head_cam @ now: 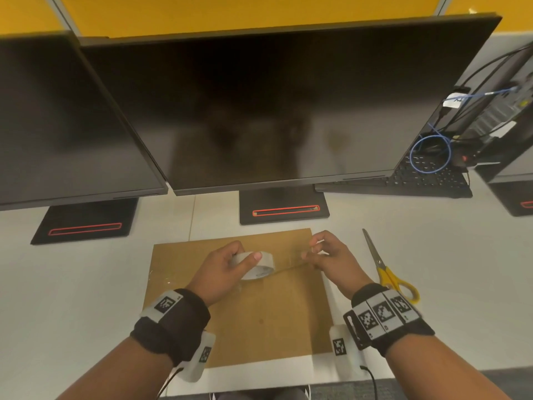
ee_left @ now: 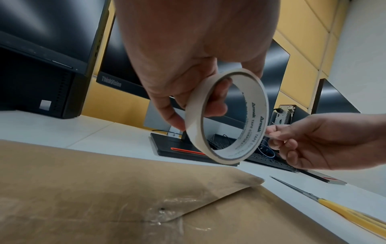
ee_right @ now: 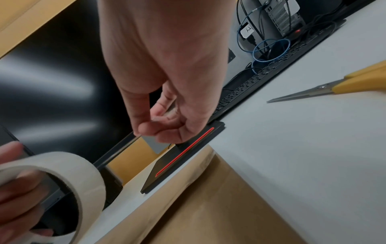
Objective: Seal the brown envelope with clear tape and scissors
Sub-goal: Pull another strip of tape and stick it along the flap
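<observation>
A brown envelope (head_cam: 253,316) lies flat on the white desk, its flap (ee_left: 146,178) down with some clear tape at the tip. My left hand (head_cam: 222,267) grips a roll of clear tape (head_cam: 255,265) above the envelope, thumb on the outside and fingers through the core (ee_left: 225,115). My right hand (head_cam: 323,252) pinches the pulled-out free end of the tape (head_cam: 288,268) between thumb and fingers, a short way right of the roll. The yellow-handled scissors (head_cam: 385,269) lie shut on the desk, right of the envelope, untouched.
Two dark monitors (head_cam: 259,111) on black bases (head_cam: 284,207) stand just behind the envelope. A black keyboard (head_cam: 427,177), blue cable and a small computer sit at the back right. The desk's front edge (head_cam: 259,379) is near my wrists.
</observation>
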